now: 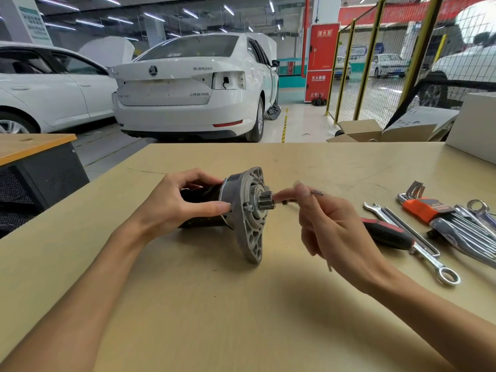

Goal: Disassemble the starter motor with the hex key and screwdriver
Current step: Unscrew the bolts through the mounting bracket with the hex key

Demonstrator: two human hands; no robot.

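The starter motor (243, 210) lies on its side on the tan table (188, 304), its grey flange and small pinion gear facing right. My left hand (174, 205) grips its dark body from the left, thumb against the flange edge. My right hand (330, 226) is just right of the pinion and pinches a thin hex key (318, 193), whose short end sticks out past my fingers; its other end is hidden behind them. A screwdriver with a red and black handle (386, 233) lies on the table behind my right hand.
To the right lie combination wrenches (418, 242) and a hex key set in an orange holder (426, 210). A white box (472, 124) and open cartons stand at the far right edge. White cars are parked beyond the table.
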